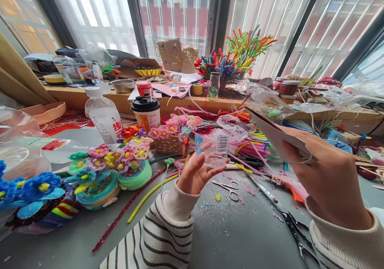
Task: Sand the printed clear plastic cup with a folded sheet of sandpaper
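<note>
At the centre of the frame, a person's left hand [193, 172], palm up with loosely curled fingers, holds a clear plastic cup [218, 149] with a printed barcode, while at the right the right hand [333, 173] grips a flat piece of cardboard [268, 133]. Below the cup, small scissors [229, 187] lie on a grey table [234, 237] scattered with glitter; fuzzy flowers in coiled, colourful pots [135, 175] crowd the left, and a coffee cup [146, 115] with a black lid stands left of centre.
</note>
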A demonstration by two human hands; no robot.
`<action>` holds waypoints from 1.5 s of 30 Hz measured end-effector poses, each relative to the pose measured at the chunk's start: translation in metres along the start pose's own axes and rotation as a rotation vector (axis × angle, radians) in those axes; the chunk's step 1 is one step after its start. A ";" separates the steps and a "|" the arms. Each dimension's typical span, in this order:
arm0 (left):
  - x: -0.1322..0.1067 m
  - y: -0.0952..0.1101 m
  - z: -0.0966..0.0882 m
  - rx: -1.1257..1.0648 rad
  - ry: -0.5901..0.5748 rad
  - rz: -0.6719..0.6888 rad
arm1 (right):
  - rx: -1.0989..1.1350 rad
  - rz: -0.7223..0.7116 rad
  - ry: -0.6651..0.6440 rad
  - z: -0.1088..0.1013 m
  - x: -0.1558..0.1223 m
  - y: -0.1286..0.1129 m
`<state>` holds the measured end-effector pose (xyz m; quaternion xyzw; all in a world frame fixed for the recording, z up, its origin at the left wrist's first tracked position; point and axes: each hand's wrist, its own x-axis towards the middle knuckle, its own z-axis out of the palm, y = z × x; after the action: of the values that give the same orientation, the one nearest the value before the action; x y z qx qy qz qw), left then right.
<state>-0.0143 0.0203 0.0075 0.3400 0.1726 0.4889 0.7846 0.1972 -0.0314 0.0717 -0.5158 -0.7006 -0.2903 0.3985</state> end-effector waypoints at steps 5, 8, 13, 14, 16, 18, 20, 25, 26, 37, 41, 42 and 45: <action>-0.003 0.006 0.000 -0.063 -0.071 -0.105 | -0.084 -0.038 0.070 0.000 0.004 -0.006; -0.004 0.007 -0.001 -0.125 -0.104 -0.161 | -0.040 -0.042 0.053 0.002 0.003 -0.006; -0.007 0.005 -0.001 -0.167 -0.221 -0.159 | 0.014 -0.009 0.006 0.004 -0.001 -0.002; -0.007 0.004 -0.001 -0.180 -0.252 -0.155 | 0.032 0.000 -0.007 0.005 -0.002 -0.002; -0.008 0.002 -0.001 -0.193 -0.357 -0.182 | 0.062 0.031 -0.023 0.007 -0.004 0.000; -0.008 0.002 -0.001 -0.220 -0.435 -0.181 | 0.068 0.049 -0.034 0.009 -0.006 0.001; -0.008 0.001 0.000 -0.238 -0.466 -0.167 | 0.038 0.044 -0.031 0.010 -0.007 0.001; -0.008 0.000 -0.001 -0.222 -0.390 -0.147 | -0.034 -0.010 0.001 0.009 -0.005 0.000; -0.007 -0.001 -0.002 -0.211 -0.347 -0.136 | -0.038 -0.016 0.004 0.009 -0.005 0.000; -0.006 -0.003 0.000 -0.232 -0.187 -0.117 | 0.001 -0.040 -0.005 0.013 -0.005 -0.002; -0.006 -0.003 0.001 -0.181 -0.186 -0.100 | 0.025 -0.034 -0.018 0.013 -0.005 -0.003; -0.006 -0.003 0.001 -0.169 -0.176 -0.091 | 0.039 -0.027 -0.031 0.013 -0.005 -0.003; -0.004 -0.005 0.000 -0.127 -0.138 -0.060 | 0.069 -0.024 -0.090 0.012 -0.006 -0.005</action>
<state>-0.0125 0.0147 0.0036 0.3172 0.0969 0.4507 0.8288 0.1904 -0.0260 0.0603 -0.5056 -0.7338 -0.2471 0.3806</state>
